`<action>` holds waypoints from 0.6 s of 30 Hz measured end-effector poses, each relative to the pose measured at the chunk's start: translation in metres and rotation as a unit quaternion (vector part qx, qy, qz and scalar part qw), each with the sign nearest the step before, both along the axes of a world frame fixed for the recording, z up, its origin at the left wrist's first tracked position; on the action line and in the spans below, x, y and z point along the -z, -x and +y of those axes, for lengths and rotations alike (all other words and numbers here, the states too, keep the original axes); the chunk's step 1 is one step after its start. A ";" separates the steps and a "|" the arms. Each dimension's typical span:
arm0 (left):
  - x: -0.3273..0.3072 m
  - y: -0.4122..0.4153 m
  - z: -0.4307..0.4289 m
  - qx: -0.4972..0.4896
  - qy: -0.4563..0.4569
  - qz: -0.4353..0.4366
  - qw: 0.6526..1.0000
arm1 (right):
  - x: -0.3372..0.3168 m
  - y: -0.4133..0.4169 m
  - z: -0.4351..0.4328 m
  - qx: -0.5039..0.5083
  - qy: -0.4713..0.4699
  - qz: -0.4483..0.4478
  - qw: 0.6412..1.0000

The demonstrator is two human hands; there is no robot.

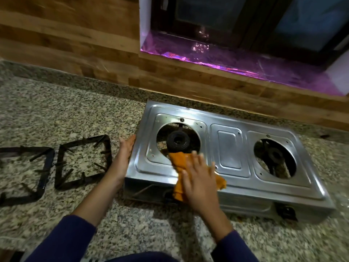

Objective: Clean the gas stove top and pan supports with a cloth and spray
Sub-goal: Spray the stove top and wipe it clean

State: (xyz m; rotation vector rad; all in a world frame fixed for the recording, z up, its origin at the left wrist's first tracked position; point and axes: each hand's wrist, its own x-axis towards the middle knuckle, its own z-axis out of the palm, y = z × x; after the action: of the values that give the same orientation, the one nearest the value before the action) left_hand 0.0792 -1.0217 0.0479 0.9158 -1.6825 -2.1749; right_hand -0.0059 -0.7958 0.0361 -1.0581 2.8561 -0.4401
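Fingers: those of the right hand (200, 178) lay spread and flat on the orange cloth (179, 161), pressing it down rather than pinching it; those of the left hand (125, 150) were straight and together, open against the stove's left side wall, gripping nothing.
Stove: the steel gas stove top (229, 148) sat on the granite desk (66, 114), at about 2 o'clock from the person's body, its long side slanting away to the right.
Cloth: it lay on the front strip of the stove top at 6 o'clock from the left burner (178, 141), one end hanging over the front edge.
Pan supports: both black pan supports (83, 161) were off the stove and lay flat on the desk at 9 o'clock from it, side by side (the farther one half out of frame).
Spray: no bottle showed anywhere in view.
Step in hand: wiping the bared top around the left burner opening, judged from the flat pressing hand and the bracing one.
Next move: probably sweeping the cloth toward 3 o'clock, over the centre panel to the right burner (274, 156), with steady downward pressure and care that the cloth did not snag in the opening.
Arm pose: the right forearm came in from 5 o'clock, wrist low; the left forearm reached from 7 o'clock, palm turned inward to steady the stove.
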 end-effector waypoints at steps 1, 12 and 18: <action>0.002 -0.001 0.002 0.005 0.004 0.000 1.000 | 0.001 0.012 0.023 0.057 -0.006 0.008 0.998; 0.006 -0.007 0.005 -0.022 -0.061 0.042 0.997 | -0.002 0.045 0.029 0.146 -0.039 0.001 0.989; 0.006 -0.015 -0.019 -0.006 -0.085 0.047 0.995 | -0.003 -0.062 -0.105 -0.079 0.038 -0.015 0.996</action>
State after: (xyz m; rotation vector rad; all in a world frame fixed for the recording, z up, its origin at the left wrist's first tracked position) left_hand 0.0940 -1.0406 0.0420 0.8471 -1.4641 -2.3427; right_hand 0.0556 -0.9006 0.0392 -1.2675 2.7235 -0.5492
